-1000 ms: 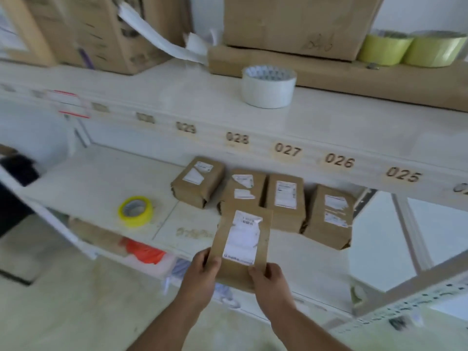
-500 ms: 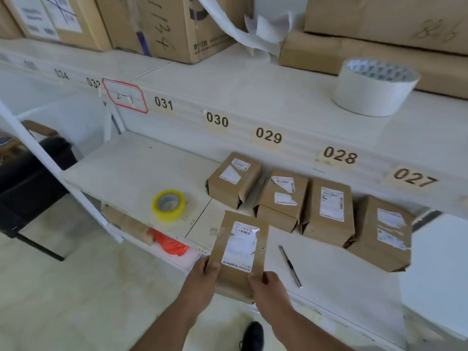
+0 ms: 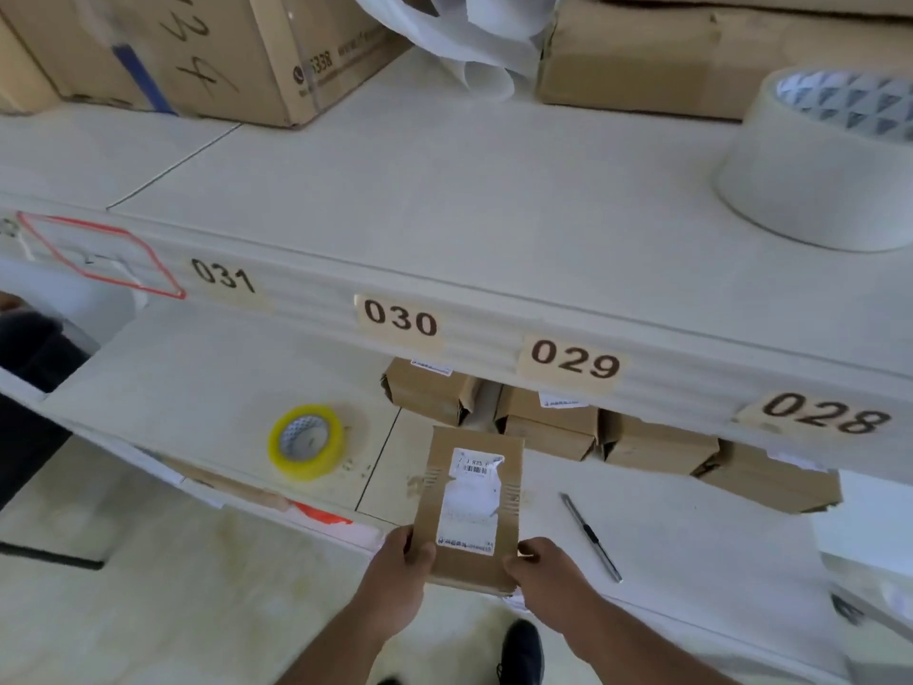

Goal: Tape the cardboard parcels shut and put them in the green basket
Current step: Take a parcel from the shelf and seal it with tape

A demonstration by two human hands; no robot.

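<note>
A flat cardboard parcel (image 3: 469, 506) with a white shipping label lies lengthwise at the front edge of the lower shelf (image 3: 207, 378). My left hand (image 3: 400, 580) grips its near left corner and my right hand (image 3: 548, 571) grips its near right corner. Several more cardboard parcels (image 3: 657, 447) sit in a row behind it, half hidden under the upper shelf's front rail. A yellow tape roll (image 3: 306, 441) lies flat on the lower shelf, left of the held parcel. No green basket is in view.
A thin utility knife (image 3: 590, 536) lies on the lower shelf to the right of my hands. The upper shelf (image 3: 444, 190) carries a big white tape roll (image 3: 820, 160) at right and large cardboard boxes (image 3: 197, 47) at the back. My shoe (image 3: 518, 650) is on the floor below.
My view has moved closer and lower toward the shelves, so the upper rail now hides most of the back parcels. Both hands keep hold of the same parcel at the shelf edge.
</note>
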